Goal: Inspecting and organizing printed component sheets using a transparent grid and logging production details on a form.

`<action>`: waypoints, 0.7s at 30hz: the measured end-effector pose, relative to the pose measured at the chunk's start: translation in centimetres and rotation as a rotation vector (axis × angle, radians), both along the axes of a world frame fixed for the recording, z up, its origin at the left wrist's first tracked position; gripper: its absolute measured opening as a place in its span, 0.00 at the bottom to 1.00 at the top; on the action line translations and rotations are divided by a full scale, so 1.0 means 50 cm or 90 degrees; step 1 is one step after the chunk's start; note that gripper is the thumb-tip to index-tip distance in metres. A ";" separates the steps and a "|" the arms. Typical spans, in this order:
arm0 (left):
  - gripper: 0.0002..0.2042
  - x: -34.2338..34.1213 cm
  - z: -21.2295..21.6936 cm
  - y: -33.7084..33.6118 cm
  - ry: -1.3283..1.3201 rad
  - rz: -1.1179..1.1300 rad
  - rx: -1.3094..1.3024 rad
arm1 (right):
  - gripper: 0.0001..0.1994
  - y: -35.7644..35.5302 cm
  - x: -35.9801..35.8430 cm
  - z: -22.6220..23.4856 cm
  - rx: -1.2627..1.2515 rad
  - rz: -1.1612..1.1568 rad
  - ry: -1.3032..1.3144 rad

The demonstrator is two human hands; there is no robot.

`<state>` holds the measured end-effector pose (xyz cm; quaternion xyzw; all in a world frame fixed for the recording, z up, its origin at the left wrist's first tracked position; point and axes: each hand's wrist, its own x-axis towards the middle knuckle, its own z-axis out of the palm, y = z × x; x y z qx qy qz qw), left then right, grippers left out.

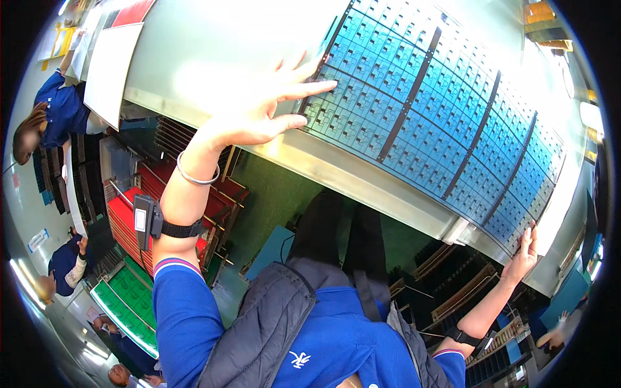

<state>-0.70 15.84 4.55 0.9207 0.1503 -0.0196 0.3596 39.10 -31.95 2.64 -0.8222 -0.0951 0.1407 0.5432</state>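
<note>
A large blue panel (424, 139), patterned with rows of small black shapes and crossed by dark strips, lies on a pale worktable (362, 183). At the panel's left edge is my left hand (262, 110), open with fingers spread; its index fingertip reaches over the edge and the thumb lies beside it. Strong glare washes out part of this hand. My right hand (522, 255) is at the panel's near right corner, fingers stretched out along the edge and seeming to touch it. Whether any finger goes under the panel is hidden.
Beneath the table stand racks with red boards (132, 223) and dark slotted racks (459, 278). A green board (129, 301) is at lower left. A co-worker in blue (58, 107) holds a white sheet (111, 74) at far left; other people are farther off.
</note>
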 end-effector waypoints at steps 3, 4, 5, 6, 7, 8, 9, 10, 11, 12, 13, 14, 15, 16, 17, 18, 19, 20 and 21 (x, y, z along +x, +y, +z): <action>0.27 -0.001 -0.008 0.004 -0.004 -0.014 0.004 | 0.16 -0.003 -0.001 0.003 -0.007 -0.005 -0.002; 0.27 0.000 -0.009 0.005 -0.003 -0.014 0.004 | 0.16 -0.005 0.000 0.004 -0.017 -0.006 -0.005; 0.26 -0.003 -0.010 0.008 -0.003 -0.023 -0.001 | 0.16 -0.003 0.002 0.004 -0.027 -0.003 -0.008; 0.25 -0.006 -0.012 0.010 -0.003 -0.033 -0.006 | 0.16 -0.001 0.003 0.005 -0.027 0.000 -0.007; 0.25 -0.007 -0.015 0.014 -0.002 -0.030 -0.006 | 0.16 0.002 0.004 0.006 -0.032 0.001 -0.012; 0.24 -0.007 -0.016 0.017 0.008 -0.044 0.001 | 0.17 0.001 0.005 0.005 -0.036 0.003 -0.017; 0.23 -0.007 -0.018 0.019 0.019 -0.058 0.008 | 0.17 -0.003 0.010 0.001 -0.035 0.011 -0.022; 0.23 -0.006 -0.017 0.021 0.022 -0.054 0.008 | 0.17 -0.001 0.009 0.000 -0.034 0.015 -0.019; 0.23 -0.004 -0.018 0.022 0.020 -0.065 0.016 | 0.17 0.000 0.009 0.002 -0.029 0.010 -0.019; 0.22 -0.004 -0.019 0.022 0.017 -0.077 0.024 | 0.17 0.001 0.008 0.003 -0.024 0.005 -0.018; 0.22 -0.006 -0.018 0.021 0.020 -0.074 0.023 | 0.17 -0.002 0.010 0.001 -0.024 0.005 -0.016; 0.22 -0.005 -0.020 0.021 0.012 -0.079 0.039 | 0.17 -0.002 0.009 0.004 -0.025 0.007 -0.017; 0.22 -0.006 -0.021 0.022 0.004 -0.084 0.054 | 0.17 -0.001 0.009 0.006 -0.022 0.007 -0.017; 0.22 -0.007 -0.024 0.024 0.003 -0.082 0.053 | 0.16 -0.001 0.008 0.009 -0.019 0.006 -0.017; 0.22 -0.009 -0.025 0.025 -0.006 -0.084 0.056 | 0.16 -0.009 0.014 0.007 -0.018 0.008 -0.017; 0.22 -0.011 -0.026 0.024 -0.016 -0.086 0.058 | 0.16 -0.021 0.024 0.004 -0.020 0.010 -0.006; 0.22 -0.011 -0.025 0.023 -0.016 -0.083 0.059 | 0.16 -0.028 0.032 0.002 -0.021 0.012 0.004; 0.23 -0.006 -0.023 0.021 -0.018 -0.085 0.068 | 0.16 -0.018 0.024 0.003 -0.020 0.012 0.005; 0.23 -0.005 -0.020 0.017 -0.015 -0.085 0.080 | 0.17 0.000 0.010 0.003 -0.010 0.000 0.000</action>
